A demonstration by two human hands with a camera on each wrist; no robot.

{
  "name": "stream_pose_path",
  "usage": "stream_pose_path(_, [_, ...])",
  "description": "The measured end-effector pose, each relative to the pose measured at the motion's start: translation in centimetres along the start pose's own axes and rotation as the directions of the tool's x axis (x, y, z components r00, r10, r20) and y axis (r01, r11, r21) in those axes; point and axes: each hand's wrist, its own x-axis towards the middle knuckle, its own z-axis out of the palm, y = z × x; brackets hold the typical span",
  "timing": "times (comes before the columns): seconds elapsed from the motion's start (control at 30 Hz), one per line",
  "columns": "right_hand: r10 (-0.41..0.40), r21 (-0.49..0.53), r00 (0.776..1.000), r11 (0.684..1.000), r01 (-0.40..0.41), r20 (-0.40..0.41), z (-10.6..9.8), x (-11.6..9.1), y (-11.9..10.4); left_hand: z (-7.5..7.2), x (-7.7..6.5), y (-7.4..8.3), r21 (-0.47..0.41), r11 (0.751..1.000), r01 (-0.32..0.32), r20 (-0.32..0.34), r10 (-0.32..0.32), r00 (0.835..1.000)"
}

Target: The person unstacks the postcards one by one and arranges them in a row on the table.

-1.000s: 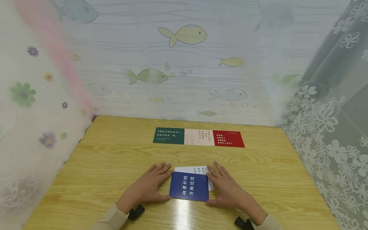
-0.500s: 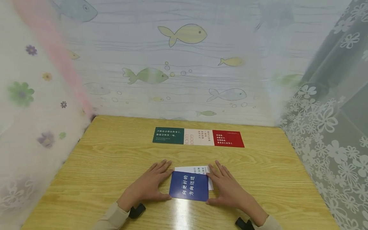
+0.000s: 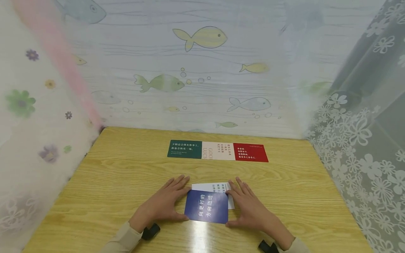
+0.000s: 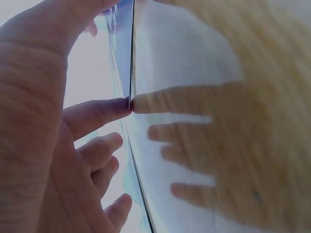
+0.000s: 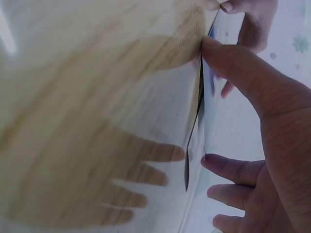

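A blue card (image 3: 207,207) with white Chinese characters is held between both hands. My left hand (image 3: 164,203) grips its left edge, thumb at the near corner and forefinger at the far one. On the opposite edge my right hand (image 3: 250,209) holds it the same way. The blue card overlaps a white card (image 3: 202,187) with dark characters, whose far strip and right edge show; the rest is covered. In the right wrist view, a narrow gap shows beneath part of the blue card, near the right thumb (image 5: 218,48).
Across the wooden table (image 3: 110,175), a green card (image 3: 184,149), a pale pink card (image 3: 218,151) and a red card (image 3: 251,152) lie side by side in a row. Behind the table hangs a fish-patterned curtain (image 3: 202,88). A lace curtain (image 3: 357,140) borders the right side.
The blue card has shifted slightly towards the person and its glare has changed, with a little more of the white card showing. Both hands are almost where they were.
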Motion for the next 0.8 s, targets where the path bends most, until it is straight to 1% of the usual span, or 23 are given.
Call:
stream_pose_path(0.17, [-0.006,0.003,1.0,1.0,0.006,0.01,-0.01,0.09,-0.33,0.13,-0.01,0.06,0.048,0.998,-0.04,-0.052,0.043,0.998])
stream_pose_path(0.3, [-0.01,-0.005,1.0,1.0,0.011,0.009,-0.09,0.19,-0.58,0.1,0.1,0.23,0.091,0.992,-0.086,-0.101,0.095,0.99])
stream_pose_path(0.43, [-0.018,-0.016,1.0,1.0,0.018,0.002,-0.11,0.34,-0.65,-0.03,0.23,0.37,0.15,0.983,-0.109,-0.137,0.13,0.982])
stream_pose_path(0.6, [-0.021,-0.046,0.999,0.999,0.02,-0.026,-0.08,0.44,-0.68,-0.2,0.18,0.41,0.195,0.975,-0.104,-0.177,0.139,0.974])
stream_pose_path(0.8, [-0.048,-0.114,0.993,0.993,0.036,-0.112,0.22,0.55,-0.68,-0.55,-0.1,0.35,0.205,0.976,-0.073,-0.208,0.116,0.971])
